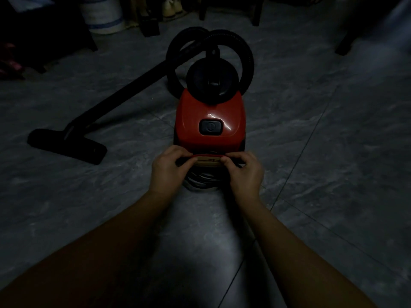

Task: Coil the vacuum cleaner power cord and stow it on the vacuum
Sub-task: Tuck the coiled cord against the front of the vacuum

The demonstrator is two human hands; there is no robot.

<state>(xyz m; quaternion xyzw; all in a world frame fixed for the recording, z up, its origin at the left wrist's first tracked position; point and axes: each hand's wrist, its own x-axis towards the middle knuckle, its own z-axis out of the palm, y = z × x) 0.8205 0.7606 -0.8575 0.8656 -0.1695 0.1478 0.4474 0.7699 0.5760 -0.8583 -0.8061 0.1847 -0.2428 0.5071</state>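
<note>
Head view, dim light: a red canister vacuum (209, 121) stands on the grey tiled floor (311, 174). Both hands, left hand (170, 167) and right hand (243, 171), pinch a tan band (208, 161) at its near end, just above the coiled power cord (201, 182). Its black hose (244, 50) loops behind, and the floor nozzle (66, 145) lies to the left.

A dim room in a home. A red canister vacuum cleaner (210, 121) stands on grey marble-patterned floor tiles (311, 134). Beyond the vacuum are dark furniture legs (255, 14) and, to its far left, a white bucket with a blue band (103, 15).
</note>
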